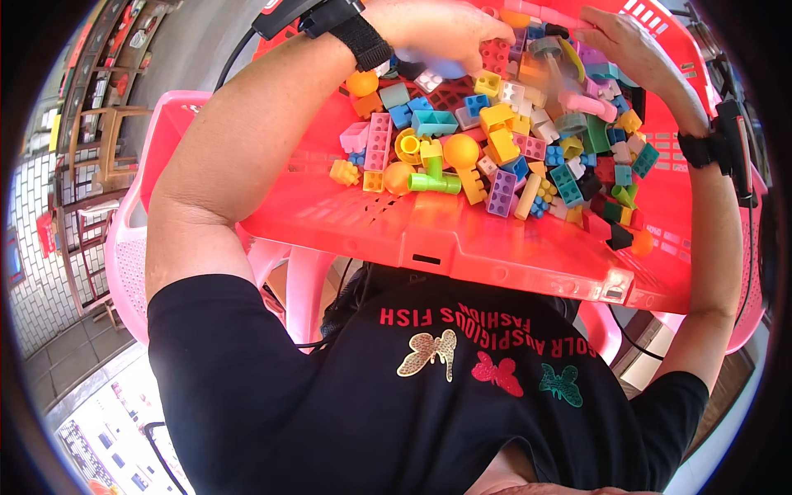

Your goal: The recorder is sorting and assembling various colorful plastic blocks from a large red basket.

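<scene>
A red plastic basket (pixel 346 227) in front of me holds a heap of mixed toy building blocks. My left hand (pixel 441 33) reaches over its far left part, fingers curled down. A red studded block (pixel 495 56) lies at its fingertips; whatever the fingers grip is hidden. Beneath the palm is a blurred blue shape (pixel 441 68). At the far right, my right hand (pixel 623 45) closes its thumb and finger on the end of a long pink tube (pixel 549 15). Below, a pink connector piece (pixel 587 106) and greyish pieces are smeared by motion.
Yellow balls (pixel 460 151), a green pipe joint (pixel 435 181) and a purple block (pixel 501 194) lie in the near part of the heap. The basket stands over a pink plastic chair (pixel 128 247). Shelves (pixel 107 74) stand far left. A black cable (pixel 235 62) runs from my left wrist.
</scene>
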The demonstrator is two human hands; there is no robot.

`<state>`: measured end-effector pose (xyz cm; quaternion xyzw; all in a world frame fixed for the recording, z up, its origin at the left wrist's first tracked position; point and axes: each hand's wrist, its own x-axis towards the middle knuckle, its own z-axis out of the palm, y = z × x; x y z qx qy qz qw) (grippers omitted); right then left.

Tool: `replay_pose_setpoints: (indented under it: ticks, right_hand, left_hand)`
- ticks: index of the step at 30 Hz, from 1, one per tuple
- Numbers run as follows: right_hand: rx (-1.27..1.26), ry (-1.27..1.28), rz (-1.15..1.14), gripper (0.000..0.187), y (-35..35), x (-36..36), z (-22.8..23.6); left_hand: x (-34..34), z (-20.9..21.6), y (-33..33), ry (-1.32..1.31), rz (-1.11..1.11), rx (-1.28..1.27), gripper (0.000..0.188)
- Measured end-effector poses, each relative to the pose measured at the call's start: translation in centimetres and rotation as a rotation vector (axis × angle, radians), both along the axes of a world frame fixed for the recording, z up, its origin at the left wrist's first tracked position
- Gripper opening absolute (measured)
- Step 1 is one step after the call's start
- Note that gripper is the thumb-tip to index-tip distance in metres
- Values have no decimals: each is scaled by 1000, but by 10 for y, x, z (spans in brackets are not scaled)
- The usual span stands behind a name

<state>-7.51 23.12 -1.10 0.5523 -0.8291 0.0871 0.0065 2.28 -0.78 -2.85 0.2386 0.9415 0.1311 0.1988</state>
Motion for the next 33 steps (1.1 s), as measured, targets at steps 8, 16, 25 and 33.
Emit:
replay_pose_setpoints:
  ticks: [8, 16, 25, 33]
  right_hand:
    - [71, -5, -79, 27, 6, -11, -10]
    - [49, -49, -1, 28, 5, -14, -13]
    - [-12, 16, 50, 28, 6, -17, -16]
    - [1, 12, 56, 27, 6, -16, -14]
  left_hand:
    - [3, 22, 7, -108, -33, -84, 58]
    - [7, 15, 0, 33, -89, -79, 47]
    - [12, -4, 35, 345, -196, -43, 28]
    - [52, -24, 59, 226, -615, 301, 26]
